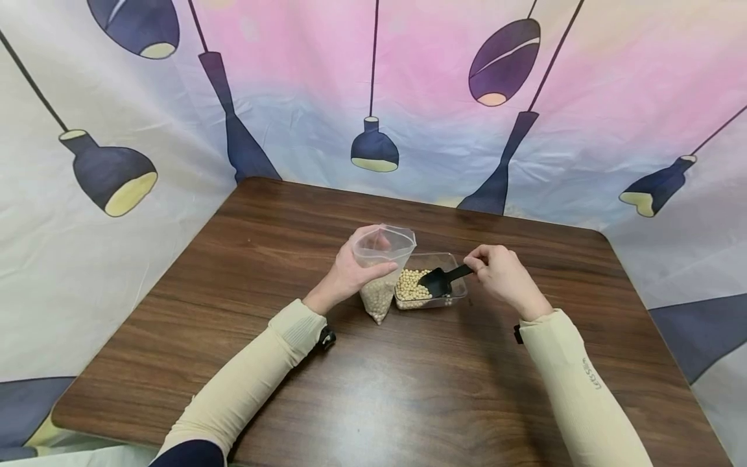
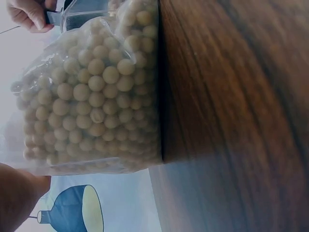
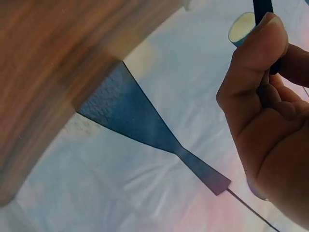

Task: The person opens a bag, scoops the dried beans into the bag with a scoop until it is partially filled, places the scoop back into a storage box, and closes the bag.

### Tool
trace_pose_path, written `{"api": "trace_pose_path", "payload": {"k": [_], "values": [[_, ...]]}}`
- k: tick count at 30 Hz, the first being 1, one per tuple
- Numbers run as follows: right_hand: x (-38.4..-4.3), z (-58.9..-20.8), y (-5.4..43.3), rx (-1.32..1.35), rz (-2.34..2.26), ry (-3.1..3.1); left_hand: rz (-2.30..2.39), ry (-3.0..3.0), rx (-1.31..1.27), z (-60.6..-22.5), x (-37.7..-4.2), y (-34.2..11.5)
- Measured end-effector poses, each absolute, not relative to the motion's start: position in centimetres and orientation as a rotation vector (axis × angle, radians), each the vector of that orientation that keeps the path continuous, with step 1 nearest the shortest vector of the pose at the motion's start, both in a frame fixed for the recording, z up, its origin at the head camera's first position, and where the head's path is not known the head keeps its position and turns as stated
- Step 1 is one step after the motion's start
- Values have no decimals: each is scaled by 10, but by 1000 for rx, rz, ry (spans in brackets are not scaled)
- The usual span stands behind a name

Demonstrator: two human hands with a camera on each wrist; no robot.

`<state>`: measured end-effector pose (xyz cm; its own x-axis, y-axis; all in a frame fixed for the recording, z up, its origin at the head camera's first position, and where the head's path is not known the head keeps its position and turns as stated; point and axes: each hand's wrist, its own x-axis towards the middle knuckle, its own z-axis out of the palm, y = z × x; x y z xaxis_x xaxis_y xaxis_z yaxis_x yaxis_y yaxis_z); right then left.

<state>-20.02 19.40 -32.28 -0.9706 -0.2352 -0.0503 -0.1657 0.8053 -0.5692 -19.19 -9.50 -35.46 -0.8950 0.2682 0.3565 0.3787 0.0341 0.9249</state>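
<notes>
My left hand (image 1: 352, 264) grips a clear plastic bag (image 1: 378, 295) by its upper part, thumb in front, its mouth spread wide. Round pale soybeans (image 2: 96, 96) fill the lower part of the bag, which stands on the table in the left wrist view. Between thumb and fingers, my right hand (image 1: 503, 275) pinches the handle of a black scoop (image 1: 435, 283). The scoop's blade dips among loose soybeans (image 1: 411, 285) in a clear rectangular container (image 1: 432, 302), right beside the bag. In the right wrist view only the handle end (image 3: 262, 7) shows.
A dark wood-grain table (image 1: 373, 389) carries everything. Behind it and along both sides hangs a fabric backdrop (image 1: 315, 130) printed with dark lamps, close to the table's back edge (image 1: 408, 200).
</notes>
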Motion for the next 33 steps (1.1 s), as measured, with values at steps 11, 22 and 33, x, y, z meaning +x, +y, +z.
{"api": "trace_pose_path", "payload": {"k": [11,22,33], "values": [[-199,-352,189,-216,-1227,2551,-1996,-2169,-703,-355,-192,-95],[-203,-366,198,-10,-1496,2374,-1999,-2197,-688,-355,-189,-96],[-211,-375,224,103,-1781,2044,-2008,-2162,-726,-355,-189,-95]]}}
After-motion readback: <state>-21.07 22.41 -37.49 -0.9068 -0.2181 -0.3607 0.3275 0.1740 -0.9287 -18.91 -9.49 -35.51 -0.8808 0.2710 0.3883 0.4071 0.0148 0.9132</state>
